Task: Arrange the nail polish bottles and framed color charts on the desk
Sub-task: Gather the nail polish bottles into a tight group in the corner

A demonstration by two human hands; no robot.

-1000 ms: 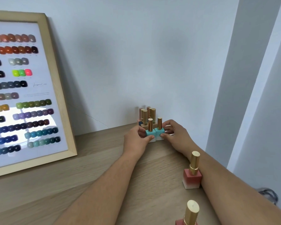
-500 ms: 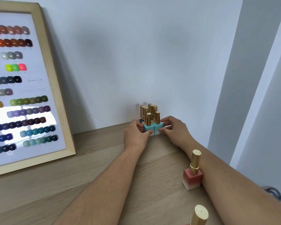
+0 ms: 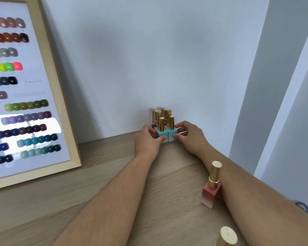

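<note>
A tight cluster of square nail polish bottles with gold caps (image 3: pixel 163 121) stands against the wall at the back of the wooden desk (image 3: pixel 100 183). Two turquoise bottles form its front row. My left hand (image 3: pixel 147 142) grips the left turquoise bottle (image 3: pixel 161 136), thumb on its front. My right hand (image 3: pixel 188 137) grips the right turquoise bottle (image 3: pixel 172 134) the same way. A pink bottle (image 3: pixel 211 191) stands alone beside my right forearm. A framed color chart (image 3: pixel 25 96) leans on the wall at the left.
The gold cap of another bottle (image 3: pixel 227 236) shows at the bottom edge. The desk's right edge runs close behind my right arm, with a dark cable (image 3: pixel 303 207) below it. Bare wood lies between the chart and my left arm.
Both hands have pushed the two turquoise bottles back against the cluster by the wall. The view has shifted closer and a little to the right.
</note>
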